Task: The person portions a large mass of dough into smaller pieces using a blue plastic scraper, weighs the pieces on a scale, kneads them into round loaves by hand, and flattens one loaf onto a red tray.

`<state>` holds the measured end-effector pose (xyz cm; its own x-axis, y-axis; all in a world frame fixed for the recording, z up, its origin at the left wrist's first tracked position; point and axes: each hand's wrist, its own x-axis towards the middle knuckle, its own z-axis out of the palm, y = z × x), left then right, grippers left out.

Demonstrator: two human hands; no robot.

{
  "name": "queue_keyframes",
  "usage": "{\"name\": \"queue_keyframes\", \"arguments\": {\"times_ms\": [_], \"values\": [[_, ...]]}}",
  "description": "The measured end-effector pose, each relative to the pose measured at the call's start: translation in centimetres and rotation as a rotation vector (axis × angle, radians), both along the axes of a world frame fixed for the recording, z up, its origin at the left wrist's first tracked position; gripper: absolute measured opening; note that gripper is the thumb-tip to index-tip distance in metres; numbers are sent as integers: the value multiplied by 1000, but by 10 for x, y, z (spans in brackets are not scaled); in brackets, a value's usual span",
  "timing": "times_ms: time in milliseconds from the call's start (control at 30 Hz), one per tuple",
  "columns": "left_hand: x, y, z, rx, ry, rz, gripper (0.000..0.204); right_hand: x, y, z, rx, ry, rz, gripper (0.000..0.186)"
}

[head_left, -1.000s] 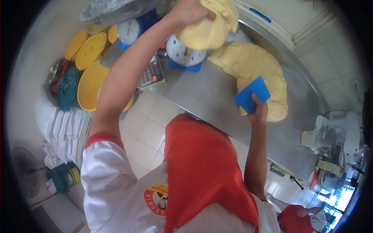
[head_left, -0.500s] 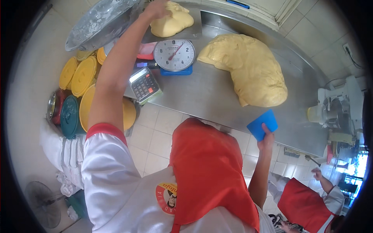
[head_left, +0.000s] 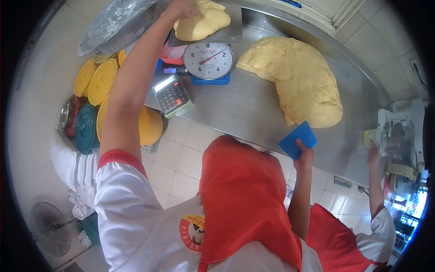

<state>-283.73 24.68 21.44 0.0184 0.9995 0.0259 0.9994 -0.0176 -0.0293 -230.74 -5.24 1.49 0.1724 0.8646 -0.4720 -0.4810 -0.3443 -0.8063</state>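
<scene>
My left hand (head_left: 182,8) reaches to the top edge of the view, its bent fingers on a smooth yellow dough piece (head_left: 204,25). That piece lies on the flat metal plate of a dial scale (head_left: 209,61); the upper edge cuts off part of the hand. My right hand (head_left: 304,154) grips a blue dough scraper (head_left: 297,140) between thumb and fingers at the bench's front edge. Just beyond the scraper, a big curved mass of yellow dough (head_left: 301,81) rests on the steel bench (head_left: 226,104).
A calculator (head_left: 171,94) stands left of the scale, beside a digital display (head_left: 176,70). A large metal bowl (head_left: 115,27) tilts at far left above lidded yellow buckets (head_left: 102,81). At right, a co-worker's hand (head_left: 373,155) touches a pale container by a mixer (head_left: 396,131).
The scale's pointer has turned clockwise to a higher reading. My right hand and the scraper have shifted left. The co-worker has stepped closer and stretched an arm toward the mixer.
</scene>
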Motion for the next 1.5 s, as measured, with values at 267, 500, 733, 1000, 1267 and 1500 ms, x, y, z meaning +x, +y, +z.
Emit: {"name": "queue_keyframes", "arguments": {"times_ms": [267, 500, 733, 1000, 1267, 1500], "values": [[76, -46, -19, 598, -195, -91, 56, 15, 24, -13, 20, -156, 153, 38], [356, -177, -210, -402, -914, -70, 35, 35, 85, 36, 156, -1119, 490, 43], [458, -184, -344, 199, -1298, 455, 17, 28, 147, 54, 415, -1568, 1074, 25], [402, -229, -305, -35, -1248, 388, 15, 4, 184, -45, 456, -1650, 1362, 21], [340, -260, -311, -13, -1147, 340, 20, -22, 207, -9, 457, -1477, 1246, 24], [346, -262, -299, 17, -980, 301, 11, 31, 155, -125, 403, -1515, 1031, 33]]}}
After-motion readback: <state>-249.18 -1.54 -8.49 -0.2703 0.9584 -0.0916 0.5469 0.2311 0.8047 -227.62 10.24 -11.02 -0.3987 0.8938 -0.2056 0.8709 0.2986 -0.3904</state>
